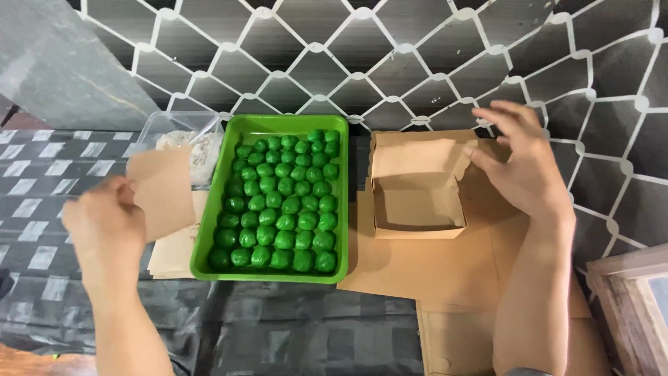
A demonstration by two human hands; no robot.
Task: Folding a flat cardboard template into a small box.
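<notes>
Flat brown cardboard sheets [417,271] lie closest to me, spread on the table [42,174] under my right forearm. My left hand [104,223] pinches a brown paper sheet [163,188] by its near-left edge, fingers closed on it; more such sheets [174,257] lie stacked just beneath. I judge the paper light and limp, so it will flop unless held near a corner with a gentle pinch. Between my hands sits a green tray [275,125] packed with rows of round green balls [278,205]; they look soft and easily dented. Just left of my right hand [522,167] stands an open cardboard box [417,202], empty, its lid flap folded back. That hand hovers spread wide, fingertips near the flap, holding nothing. I judge the box light and stiff, though crushable at its walls. Beyond my left hand, a clear plastic container [182,136] holds something pale.
</notes>
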